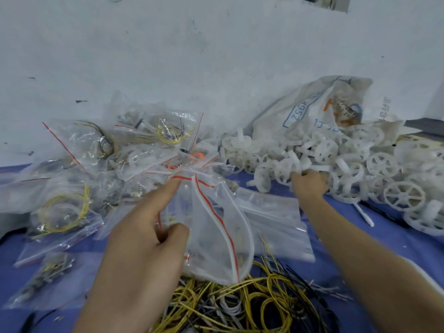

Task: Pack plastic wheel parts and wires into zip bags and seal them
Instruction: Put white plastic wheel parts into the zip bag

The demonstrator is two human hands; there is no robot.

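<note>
Clear zip bag with red seal stripe [216, 227] hangs mid-frame, mouth gaping, just above the tangle of yellow, black and white wires [252, 301] at the near edge. L hand [144, 248] holds its rim: thumb pinches the plastic, index finger straight along the mouth. R hand [308, 183], arm reaching fwd, curls its fingers round parts at the edge of the heap of white plastic spoked wheels [360, 159]. Printed white sack [319, 109] behind the heap; filled zip bags [96, 152] at left on blue table cover [360, 236].
</note>
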